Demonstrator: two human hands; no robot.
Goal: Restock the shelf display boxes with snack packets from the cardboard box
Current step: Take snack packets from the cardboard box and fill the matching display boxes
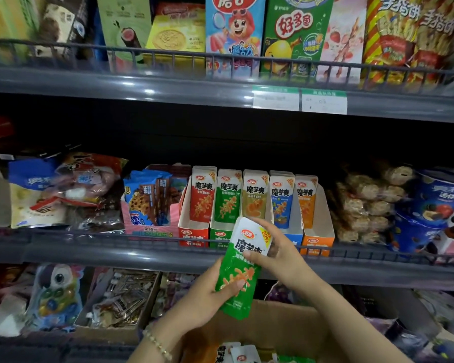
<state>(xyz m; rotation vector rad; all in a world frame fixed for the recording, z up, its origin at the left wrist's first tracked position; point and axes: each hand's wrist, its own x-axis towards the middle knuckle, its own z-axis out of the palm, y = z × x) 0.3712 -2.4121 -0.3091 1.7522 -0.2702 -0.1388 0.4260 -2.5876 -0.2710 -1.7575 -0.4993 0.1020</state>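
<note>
The green packet [240, 268] was held slightly tilted in front of the middle shelf [116, 247], just below the green display box [219, 235]. The left hand [207, 297] gripped its lower half and the right hand [278, 252] clasped its white top. The cardboard box [286, 326] sat beneath, with more packets inside.

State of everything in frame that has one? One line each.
Green-and-white foil snack packet: held top-up by both hands.
Left hand: grips packet's lower half.
Right hand: holds packet's white top.
Green card display box: part-filled, packets upright.
Brown cardboard box: open, packets inside.
</note>
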